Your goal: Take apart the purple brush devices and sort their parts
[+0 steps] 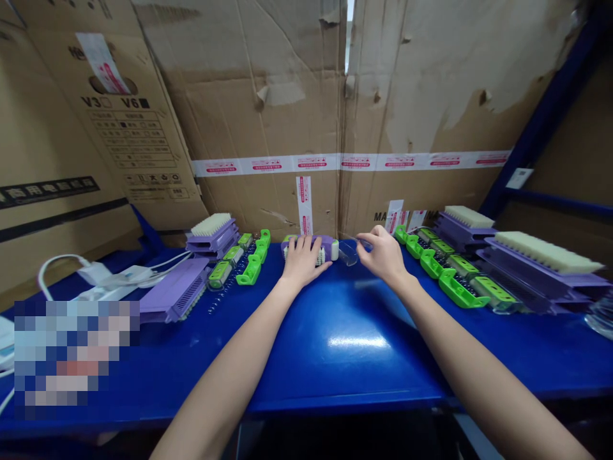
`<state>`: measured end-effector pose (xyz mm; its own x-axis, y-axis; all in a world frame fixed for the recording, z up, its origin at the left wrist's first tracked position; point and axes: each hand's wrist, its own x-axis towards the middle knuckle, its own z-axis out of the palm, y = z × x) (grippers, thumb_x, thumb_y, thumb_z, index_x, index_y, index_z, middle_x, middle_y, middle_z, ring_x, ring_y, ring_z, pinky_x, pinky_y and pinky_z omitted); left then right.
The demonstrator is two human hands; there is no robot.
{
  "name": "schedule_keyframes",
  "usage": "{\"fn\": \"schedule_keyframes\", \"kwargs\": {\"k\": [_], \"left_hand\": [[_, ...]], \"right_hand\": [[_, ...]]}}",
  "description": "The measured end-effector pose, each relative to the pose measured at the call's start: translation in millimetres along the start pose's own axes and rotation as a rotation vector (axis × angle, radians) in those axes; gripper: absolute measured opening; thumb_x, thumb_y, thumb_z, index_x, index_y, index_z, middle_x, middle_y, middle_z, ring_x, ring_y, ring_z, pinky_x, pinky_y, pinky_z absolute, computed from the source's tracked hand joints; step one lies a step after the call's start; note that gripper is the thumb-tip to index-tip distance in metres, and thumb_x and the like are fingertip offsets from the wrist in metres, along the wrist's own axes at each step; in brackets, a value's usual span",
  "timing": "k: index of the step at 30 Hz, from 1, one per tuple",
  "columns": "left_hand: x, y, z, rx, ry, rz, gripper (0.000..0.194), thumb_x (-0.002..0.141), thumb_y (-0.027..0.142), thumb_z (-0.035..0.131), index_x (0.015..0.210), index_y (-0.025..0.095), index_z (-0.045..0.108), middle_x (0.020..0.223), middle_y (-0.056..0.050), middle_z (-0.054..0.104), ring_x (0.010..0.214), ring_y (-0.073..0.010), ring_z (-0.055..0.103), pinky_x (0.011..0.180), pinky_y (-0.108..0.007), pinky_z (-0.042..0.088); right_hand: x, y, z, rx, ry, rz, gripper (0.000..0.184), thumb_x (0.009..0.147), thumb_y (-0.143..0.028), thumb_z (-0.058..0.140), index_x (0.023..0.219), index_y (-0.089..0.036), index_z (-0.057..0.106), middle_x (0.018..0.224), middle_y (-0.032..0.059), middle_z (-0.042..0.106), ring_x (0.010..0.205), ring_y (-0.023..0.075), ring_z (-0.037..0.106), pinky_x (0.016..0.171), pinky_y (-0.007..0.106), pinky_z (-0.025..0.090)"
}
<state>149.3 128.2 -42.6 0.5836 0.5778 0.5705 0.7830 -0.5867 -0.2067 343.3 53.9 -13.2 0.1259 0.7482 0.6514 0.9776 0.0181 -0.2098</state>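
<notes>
My left hand (pixel 302 259) lies over a purple brush (pixel 327 246) with white bristles, its fingers gripping across the top and the thumb at the near side. The brush lies on its side at the back of the blue table, partly hidden by the hand. To its right, beside the pale end of the brush, is a clear plastic piece (pixel 348 254). My right hand (pixel 380 254) is raised just right of that piece, thumb and fingers closed in a pinch. Something thin sticks out leftward from the fingertips, too blurred to name.
Purple brush parts (pixel 175 289), green clips (pixel 253 259), springs and clear-cased pieces line the left side. More green clips (pixel 445 276) and purple brush heads (pixel 541 262) stand right. A white power strip (pixel 115 281) with cables lies far left; cardboard (pixel 268 115) walls the back.
</notes>
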Motion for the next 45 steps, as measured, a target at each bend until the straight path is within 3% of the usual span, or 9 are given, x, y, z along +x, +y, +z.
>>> {"fn": "schedule_keyframes", "kwargs": {"k": [5,15,21,27,31,35,41,45], "left_hand": [[0,0,0.4,-0.007,0.006,-0.002,0.064,0.086,0.056,0.047,0.133,0.014,0.045,0.129,-0.019,0.051,0.118,-0.0345,0.044,0.102,-0.049,0.029],[0,2,-1.0,-0.009,0.001,-0.015,0.063,0.086,0.054,0.047,0.133,0.013,0.044,0.13,-0.019,0.05,0.119,-0.0347,0.044,0.103,-0.049,0.027],[2,0,-0.9,-0.031,0.019,-0.025,0.06,0.087,0.056,0.044,0.13,0.014,0.048,0.123,-0.018,0.053,0.115,-0.0331,0.046,0.099,-0.047,0.031],[24,-2,-7.7,-0.12,0.046,0.01,0.048,0.085,0.054,0.05,0.113,0.016,0.059,0.117,-0.015,0.057,0.113,-0.0304,0.048,0.101,-0.045,0.03],[41,-1,-6.5,-0.243,-0.048,0.088,0.039,0.085,0.045,0.053,0.116,0.022,0.057,0.117,-0.007,0.06,0.115,-0.0252,0.05,0.102,-0.042,0.031],[52,3,-3.9,-0.309,-0.175,0.008,0.03,0.086,0.04,0.052,0.112,0.028,0.06,0.109,-0.003,0.063,0.107,-0.0228,0.055,0.091,-0.038,0.039],[58,6,-5.4,-0.346,-0.213,-0.063,0.027,0.081,0.041,0.06,0.104,0.028,0.063,0.102,-0.003,0.064,0.104,-0.0237,0.057,0.088,-0.037,0.04],[58,6,-6.1,-0.356,-0.211,-0.088,0.025,0.08,0.041,0.063,0.101,0.029,0.063,0.102,-0.002,0.064,0.105,-0.0236,0.056,0.089,-0.038,0.039]], "right_hand": [[-1,-7,-3,0.049,-0.097,-0.056,0.029,0.083,-0.03,0.049,0.097,-0.02,0.073,0.087,0.0067,0.057,0.08,0.0172,0.057,0.071,0.025,0.043],[3,-9,-12,0.051,-0.183,0.015,0.03,0.081,-0.029,0.049,0.089,-0.017,0.076,0.079,0.0061,0.065,0.075,0.0165,0.059,0.07,0.025,0.041],[3,-8,-9,0.027,-0.205,0.045,0.033,0.084,-0.031,0.047,0.094,-0.018,0.075,0.089,0.008,0.069,0.08,0.0174,0.062,0.072,0.025,0.041],[2,-8,-8,0.043,-0.268,0.07,0.033,0.086,-0.034,0.045,0.103,-0.022,0.072,0.098,0.0063,0.072,0.09,0.019,0.065,0.074,0.024,0.043],[0,-10,-7,-0.005,-0.302,0.088,0.033,0.088,-0.037,0.043,0.103,-0.026,0.07,0.097,0.0053,0.072,0.088,0.02,0.066,0.071,0.025,0.043],[-4,-12,-1,-0.034,-0.338,0.095,0.034,0.089,-0.037,0.042,0.111,-0.027,0.066,0.1,0.0058,0.072,0.09,0.0211,0.066,0.071,0.026,0.044],[-8,-12,10,-0.015,-0.369,0.107,0.036,0.092,-0.037,0.037,0.114,-0.027,0.064,0.098,0.0069,0.072,0.088,0.0224,0.066,0.07,0.027,0.043],[-4,-6,3,0.004,-0.367,0.082,0.035,0.091,-0.036,0.039,0.11,-0.028,0.067,0.097,0.006,0.072,0.09,0.0215,0.066,0.07,0.025,0.042]]}}
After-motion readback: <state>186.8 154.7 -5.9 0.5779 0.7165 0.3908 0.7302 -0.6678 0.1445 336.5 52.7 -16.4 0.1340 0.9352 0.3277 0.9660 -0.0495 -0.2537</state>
